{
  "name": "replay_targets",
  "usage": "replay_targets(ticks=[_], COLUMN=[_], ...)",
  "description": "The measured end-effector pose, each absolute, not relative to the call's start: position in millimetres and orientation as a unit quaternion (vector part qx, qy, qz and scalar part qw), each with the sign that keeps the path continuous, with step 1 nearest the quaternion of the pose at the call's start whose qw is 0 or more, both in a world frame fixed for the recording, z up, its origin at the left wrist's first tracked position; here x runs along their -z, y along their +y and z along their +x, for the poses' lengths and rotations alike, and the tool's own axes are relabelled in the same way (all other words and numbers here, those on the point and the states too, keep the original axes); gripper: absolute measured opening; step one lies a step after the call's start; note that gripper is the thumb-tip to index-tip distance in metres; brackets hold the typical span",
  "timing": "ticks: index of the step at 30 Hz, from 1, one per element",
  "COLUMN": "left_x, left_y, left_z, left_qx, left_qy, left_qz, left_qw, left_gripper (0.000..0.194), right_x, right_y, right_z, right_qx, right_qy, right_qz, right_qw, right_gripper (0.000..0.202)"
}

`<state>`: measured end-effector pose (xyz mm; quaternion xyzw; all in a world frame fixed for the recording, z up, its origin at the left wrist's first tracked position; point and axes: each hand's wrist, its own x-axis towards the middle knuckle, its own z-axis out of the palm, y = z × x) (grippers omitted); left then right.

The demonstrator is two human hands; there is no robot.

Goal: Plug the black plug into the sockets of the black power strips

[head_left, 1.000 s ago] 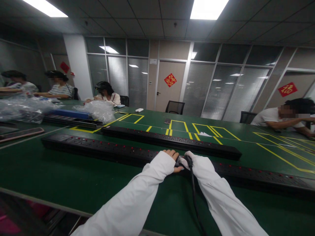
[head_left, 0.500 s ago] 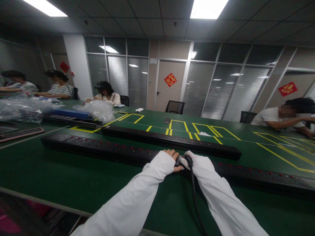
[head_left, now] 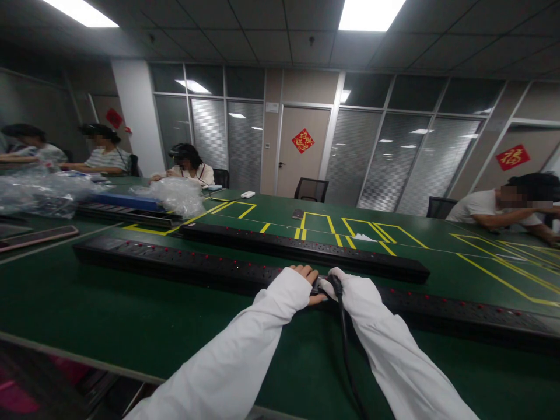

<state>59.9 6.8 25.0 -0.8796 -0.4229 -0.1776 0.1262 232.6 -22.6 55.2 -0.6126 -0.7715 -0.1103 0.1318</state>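
Note:
A long black power strip [head_left: 175,262] with red dots lies across the green table in front of me. My left hand [head_left: 308,283] is wrapped over the strip near its middle, thumb on the near side. Close to its right, my right hand [head_left: 335,284], in a white covering, is closed on a black plug, whose cable [head_left: 346,350] runs down toward me. The plug's tip and the socket under it are hidden by my fingers. Behind lies a second black strip [head_left: 306,249].
Clear plastic bags [head_left: 179,195], a blue strip [head_left: 126,202] and a pink-edged phone [head_left: 39,238] are at the left. Yellow tape outlines mark the table's far half. One person [head_left: 503,210] sits at the right, several at the far left.

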Motion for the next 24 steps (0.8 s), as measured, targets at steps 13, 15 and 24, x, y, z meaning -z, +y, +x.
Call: replay_targets(ticks=[13,15,24], left_x=[-23.8,-24.0,-23.1], left_y=[7.5,7.1,7.4], left_z=[59.8,60.0,59.9], left_qx=[0.178,0.180,0.180], left_qy=[-0.423,-0.423,-0.423], left_qz=[-0.879,-0.879,-0.879], left_qw=[0.126,0.128,0.129], left_gripper=[0.054,0.053,0.054], right_x=[-55.5,-55.7,-53.0], right_y=[-21.9,-21.2,-18.9], right_z=[233.0,232.8,231.0], right_qx=[0.111,0.116,0.140], right_qy=[-0.771,-0.768,-0.755], right_qz=[-0.611,-0.613,-0.623], right_qw=[0.140,0.143,0.150], right_gripper=[0.038,0.038,0.035])
